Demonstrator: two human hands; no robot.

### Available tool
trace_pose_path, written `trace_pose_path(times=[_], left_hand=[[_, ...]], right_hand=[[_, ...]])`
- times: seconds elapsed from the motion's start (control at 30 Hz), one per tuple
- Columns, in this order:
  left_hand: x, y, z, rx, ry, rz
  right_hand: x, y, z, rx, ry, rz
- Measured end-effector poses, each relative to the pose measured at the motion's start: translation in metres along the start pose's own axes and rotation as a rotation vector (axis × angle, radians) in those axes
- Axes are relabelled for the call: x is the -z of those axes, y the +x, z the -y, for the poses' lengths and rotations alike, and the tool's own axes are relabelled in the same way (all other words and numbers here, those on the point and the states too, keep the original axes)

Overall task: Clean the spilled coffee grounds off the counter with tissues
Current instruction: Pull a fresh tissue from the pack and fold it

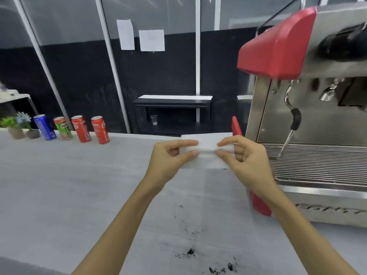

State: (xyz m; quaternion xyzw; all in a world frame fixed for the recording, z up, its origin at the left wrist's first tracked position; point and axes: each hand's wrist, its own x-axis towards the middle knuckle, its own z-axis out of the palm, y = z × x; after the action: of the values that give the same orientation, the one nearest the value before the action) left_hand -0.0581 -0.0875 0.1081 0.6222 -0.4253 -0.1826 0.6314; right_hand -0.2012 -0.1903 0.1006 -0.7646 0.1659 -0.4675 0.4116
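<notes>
Head view — left hand (168, 157), right hand (244, 155) raised, each grip pinching tissue (206, 149) above counter (69, 185).

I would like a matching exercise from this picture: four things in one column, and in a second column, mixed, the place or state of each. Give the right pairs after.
Things:
1. tissue
2. coffee grounds
3. blue can
4. steam wand

Places or states:
A. scattered on the counter, near the camera
B. hanging over the drip tray grate of the espresso machine
C. held between the left hand and the right hand, above the counter
D. standing at the far edge of the counter, beside the small plants

Pairs: 1-C, 2-A, 3-D, 4-B
</notes>
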Motion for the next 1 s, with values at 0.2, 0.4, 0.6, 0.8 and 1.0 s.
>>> trace_pose_path(times=[0.2, 0.4, 0.6, 0.8, 1.0], left_hand=[[0.036, 0.047, 0.020, -0.151, 0.190, -0.002], [0.070, 0.081, 0.029, -0.210, 0.239, 0.132], [0.093, 0.098, 0.039, -0.184, 0.198, 0.184], [0.111, 0.104, 0.037, -0.039, -0.060, 0.356], [0.120, 0.112, 0.040, -0.037, 0.066, 0.483]], right_hand=[[-0.040, 0.029, -0.008, -0.057, -0.147, -0.147], [-0.070, 0.049, -0.009, -0.110, -0.151, -0.190], [-0.092, 0.054, -0.005, -0.120, -0.028, -0.191], [-0.099, 0.056, 0.000, -0.121, -0.157, -0.107], [-0.101, 0.052, 0.004, -0.210, -0.075, -0.063]])
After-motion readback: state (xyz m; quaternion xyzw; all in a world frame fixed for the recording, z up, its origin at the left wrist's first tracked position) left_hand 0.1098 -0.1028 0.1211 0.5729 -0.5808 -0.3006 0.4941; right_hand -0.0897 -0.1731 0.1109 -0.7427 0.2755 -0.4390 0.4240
